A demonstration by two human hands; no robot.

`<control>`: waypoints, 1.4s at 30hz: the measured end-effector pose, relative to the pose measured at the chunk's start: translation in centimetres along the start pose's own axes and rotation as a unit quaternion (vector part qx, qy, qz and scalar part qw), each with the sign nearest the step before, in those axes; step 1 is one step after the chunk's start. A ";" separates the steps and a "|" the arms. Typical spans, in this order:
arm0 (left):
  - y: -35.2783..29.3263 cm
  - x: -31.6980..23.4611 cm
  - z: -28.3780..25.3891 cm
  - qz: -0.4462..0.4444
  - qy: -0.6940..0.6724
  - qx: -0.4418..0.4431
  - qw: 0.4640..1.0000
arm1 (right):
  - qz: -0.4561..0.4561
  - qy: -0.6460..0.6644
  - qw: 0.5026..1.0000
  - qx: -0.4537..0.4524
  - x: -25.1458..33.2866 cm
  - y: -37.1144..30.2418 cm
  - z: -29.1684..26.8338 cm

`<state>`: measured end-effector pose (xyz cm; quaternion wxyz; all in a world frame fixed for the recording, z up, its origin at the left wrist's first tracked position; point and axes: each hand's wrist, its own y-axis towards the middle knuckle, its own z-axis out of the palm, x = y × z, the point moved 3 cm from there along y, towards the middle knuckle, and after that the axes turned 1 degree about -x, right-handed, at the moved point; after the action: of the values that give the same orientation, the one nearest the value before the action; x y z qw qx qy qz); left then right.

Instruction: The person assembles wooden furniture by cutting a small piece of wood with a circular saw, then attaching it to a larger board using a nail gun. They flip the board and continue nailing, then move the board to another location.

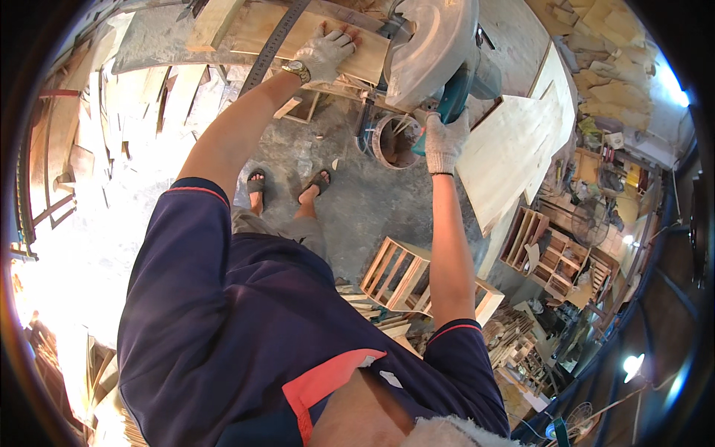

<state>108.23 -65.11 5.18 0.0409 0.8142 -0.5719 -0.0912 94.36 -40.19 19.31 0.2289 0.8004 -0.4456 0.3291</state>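
Note:
My left hand (325, 54), in a pale knit glove with bare fingertips, lies on a light wooden board (369, 61), its fingers spread. A dark steel ruler (274, 46) crosses beneath the board's left part or beside it; which one I cannot tell. At the board's right end stands a miter saw with a large grey blade guard (432, 48). My right hand (445, 140), also gloved, is closed around the saw's teal handle (455, 95). The guard hides the blade, so its distance from the board cannot be seen.
A bucket (377, 143) with scraps inside stands on the grey floor below the saw. Large plywood sheets (510, 149) lie to the right. Slatted wooden crates (398, 274) sit near my right arm. Planks (182, 93) lean at the left, and more crates (555, 261) stand farther right.

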 end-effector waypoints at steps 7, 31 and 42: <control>0.2 0.0 0.2 -0.007 -0.005 0.025 1.000 | -0.005 0.010 1.000 0.013 -1.3 -0.2 0.2; 0.3 0.0 0.6 0.016 0.017 -0.006 1.000 | 0.016 0.029 0.996 0.080 5.5 1.3 -3.2; 0.3 -0.1 -0.2 0.003 0.003 0.041 0.999 | 0.043 0.029 0.996 0.073 5.4 1.3 -3.1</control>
<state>107.96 -65.17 5.41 0.0096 0.8140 -0.5772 -0.0648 94.30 -41.82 25.43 0.1682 0.7851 -0.4478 0.3933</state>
